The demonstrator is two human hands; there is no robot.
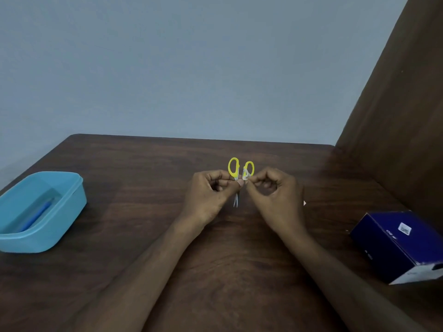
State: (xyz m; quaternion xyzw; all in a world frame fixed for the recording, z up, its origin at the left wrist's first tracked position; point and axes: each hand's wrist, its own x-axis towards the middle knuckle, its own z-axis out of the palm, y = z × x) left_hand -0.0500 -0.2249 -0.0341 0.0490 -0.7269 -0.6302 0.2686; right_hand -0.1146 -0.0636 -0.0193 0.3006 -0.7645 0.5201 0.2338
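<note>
Small scissors [234, 167] with two yellow loop handles are held upright over the middle of the brown table [153, 178], handles pointing away from me and thin metal blades pointing down toward me. My left hand [211, 195] pinches them just below the left loop. My right hand [275, 197] pinches the right side near the smaller loop, where something pale and clear shows at my fingertips. The blade tips hang between my two hands, slightly parted.
A light blue plastic tub [40, 212] sits at the left edge with a blue pen [36, 218] inside. A dark blue cardboard box [402, 245] lies at the right. A small white scrap [304, 203] shows behind my right hand. A brown panel [402, 104] rises at the right.
</note>
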